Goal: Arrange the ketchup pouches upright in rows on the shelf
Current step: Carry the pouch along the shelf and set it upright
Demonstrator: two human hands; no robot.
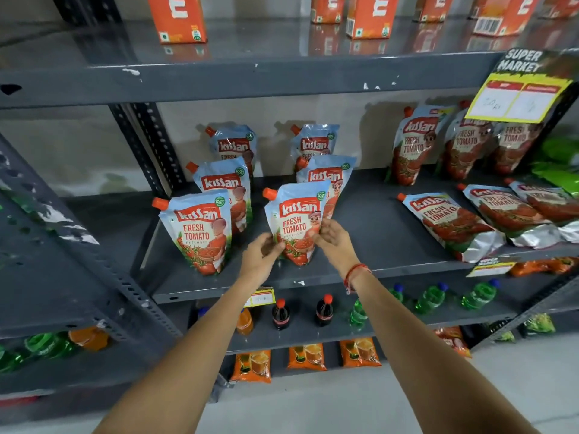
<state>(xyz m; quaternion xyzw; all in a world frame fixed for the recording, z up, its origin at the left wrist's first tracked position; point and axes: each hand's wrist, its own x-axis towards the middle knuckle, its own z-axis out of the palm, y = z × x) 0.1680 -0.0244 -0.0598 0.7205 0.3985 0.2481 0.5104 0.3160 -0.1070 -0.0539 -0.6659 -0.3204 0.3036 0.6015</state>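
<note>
Head view, looking down onto a grey metal shelf (376, 233). Left hand (261, 253) and right hand (332, 238) pressed to either side of one upright ketchup pouch (297, 223), fingers curled around its lower edges, base down on the shelf or just above it; contact point hidden by the hands, so cannot tell which. Fingertips blurred, grip detail hard to make out. Red thread (355, 274) tied at the right wrist.

Directly behind the held pouch, a second pouch (329, 175), mostly covered by it, and a third pouch (313, 142) further back, lower half hidden. Left of the left hand, a front-row pouch (199, 230) standing upright in full view; behind that, a middle pouch (225, 183) partly masked, and a rear pouch (233, 144) showing only its top half.

Well right of the right hand, a lying pouch (448, 223) flat on the shelf, silver base toward the front edge, with two more lying pouches (507, 211) beside it, the farthest cut off by the frame edge. Behind those, leaning pouches (413, 145) propped against the back, tops partly covered by a yellow price sign (520, 98); handwriting on the sign too faint to read.

Above the hands, orange cartons (178, 18) on the upper shelf, tops cropped. Below the arms, dark cola bottles (280, 314) and green bottles (432, 297), partly hidden by the forearms.
</note>
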